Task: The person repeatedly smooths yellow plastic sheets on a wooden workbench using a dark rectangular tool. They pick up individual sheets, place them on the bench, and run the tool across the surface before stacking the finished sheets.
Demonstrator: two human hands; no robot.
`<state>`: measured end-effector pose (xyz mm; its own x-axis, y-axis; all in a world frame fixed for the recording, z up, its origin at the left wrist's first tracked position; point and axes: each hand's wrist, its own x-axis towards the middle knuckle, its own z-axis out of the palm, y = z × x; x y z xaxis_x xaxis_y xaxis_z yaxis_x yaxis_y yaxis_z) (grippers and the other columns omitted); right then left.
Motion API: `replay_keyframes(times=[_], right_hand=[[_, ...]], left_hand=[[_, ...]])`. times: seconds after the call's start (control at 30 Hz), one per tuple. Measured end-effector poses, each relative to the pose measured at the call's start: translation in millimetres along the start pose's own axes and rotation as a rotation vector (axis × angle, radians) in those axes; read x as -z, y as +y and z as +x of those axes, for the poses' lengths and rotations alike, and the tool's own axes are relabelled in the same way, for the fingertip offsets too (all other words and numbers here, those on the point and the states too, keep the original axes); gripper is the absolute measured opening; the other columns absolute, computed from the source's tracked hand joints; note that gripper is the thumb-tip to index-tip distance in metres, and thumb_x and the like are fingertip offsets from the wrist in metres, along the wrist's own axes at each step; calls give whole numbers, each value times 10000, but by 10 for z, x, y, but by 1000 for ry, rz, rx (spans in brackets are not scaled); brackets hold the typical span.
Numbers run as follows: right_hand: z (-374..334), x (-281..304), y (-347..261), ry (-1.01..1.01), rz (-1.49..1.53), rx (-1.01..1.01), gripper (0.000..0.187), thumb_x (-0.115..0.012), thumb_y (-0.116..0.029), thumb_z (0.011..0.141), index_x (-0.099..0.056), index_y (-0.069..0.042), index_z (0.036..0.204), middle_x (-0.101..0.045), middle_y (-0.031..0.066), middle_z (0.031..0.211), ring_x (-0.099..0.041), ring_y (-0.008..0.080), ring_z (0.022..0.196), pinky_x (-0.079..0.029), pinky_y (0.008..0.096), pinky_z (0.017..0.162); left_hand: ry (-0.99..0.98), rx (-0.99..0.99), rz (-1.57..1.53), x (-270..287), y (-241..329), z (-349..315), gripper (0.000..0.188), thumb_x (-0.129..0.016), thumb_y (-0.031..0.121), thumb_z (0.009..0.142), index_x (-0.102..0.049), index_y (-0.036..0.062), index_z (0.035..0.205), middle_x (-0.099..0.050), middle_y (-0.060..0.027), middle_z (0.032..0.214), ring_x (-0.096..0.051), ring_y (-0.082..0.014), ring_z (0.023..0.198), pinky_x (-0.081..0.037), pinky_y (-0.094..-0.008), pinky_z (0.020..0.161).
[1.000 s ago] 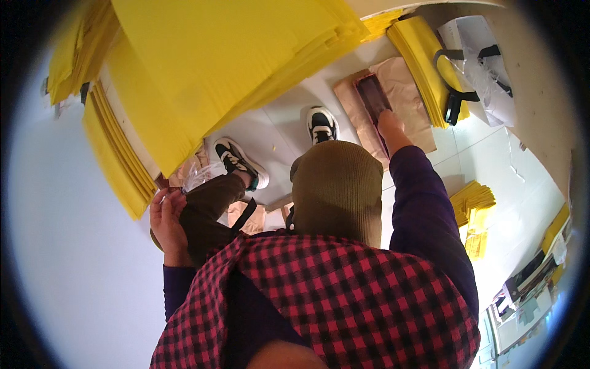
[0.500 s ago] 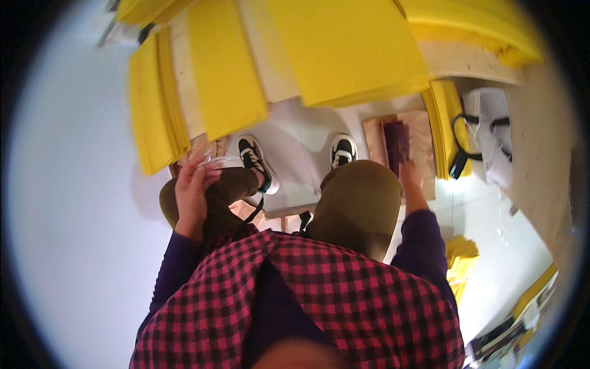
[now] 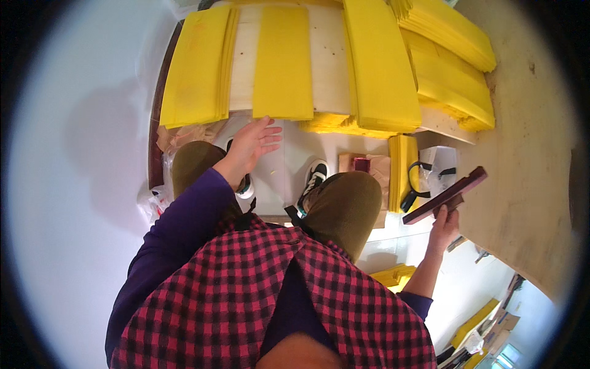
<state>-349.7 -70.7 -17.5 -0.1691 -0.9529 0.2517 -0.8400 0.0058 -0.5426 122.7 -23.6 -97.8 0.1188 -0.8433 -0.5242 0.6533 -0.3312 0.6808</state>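
My right hand [image 3: 446, 226] is closed around the short grip of a long, narrow dark-red bar [image 3: 470, 184], held up tilted at the right. Beneath the middle stack of yellow sheets [image 3: 283, 67], my left hand [image 3: 251, 146] is open, its fingers stretched out to the right. Its fingertips are close to the stack's near edge; whether they touch it I cannot tell. A small dark-red pad [image 3: 361, 164] lies on brown paper [image 3: 380, 175] beyond my right knee. My knee hides part of this paper.
More yellow stacks lie on a pale wooden board [image 3: 330, 61], at its left [image 3: 198, 67] and right [image 3: 384, 67]. A pale panel [image 3: 522, 154] stands at the right. Beside an upright yellow bundle [image 3: 402, 169] lie a black looped strap [image 3: 413, 184] and clear plastic [image 3: 439, 166].
My right hand has lifted the dark-red bar off the brown paper and brought it right. My left hand has moved right and forward to the middle yellow stack. The view has shifted.
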Motion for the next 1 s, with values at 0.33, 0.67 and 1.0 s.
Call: replay_keyframes(times=[0.33,0.67,1.0], right_hand=[[304,342,-2351,-157,384,154,178,-550,-164,856,-538,-21,750,-490,-15,611,-392,34,492,-305,190,422],[449,-1363,-3474,-528,12,453,367,-594,-327,721,-579,38,690,-591,175,634,-590,270,608,-460,353,581],[878,-2502,-3728,-664,-382,455,400,-535,-377,698,-622,11,655,-611,180,657,-615,305,672,-484,399,640]], left_hand=[[190,-134,-107,-66,-22,249,285,-499,267,894,-512,-6,975,-611,-125,853,-590,-189,717,-488,-294,640],[232,-163,-139,6,-142,76,215,-500,229,901,-500,15,900,-602,-101,819,-588,-165,684,-487,-278,615],[180,-126,-139,47,-230,113,238,-527,255,889,-513,17,897,-606,-90,793,-579,-147,681,-481,-265,629]])
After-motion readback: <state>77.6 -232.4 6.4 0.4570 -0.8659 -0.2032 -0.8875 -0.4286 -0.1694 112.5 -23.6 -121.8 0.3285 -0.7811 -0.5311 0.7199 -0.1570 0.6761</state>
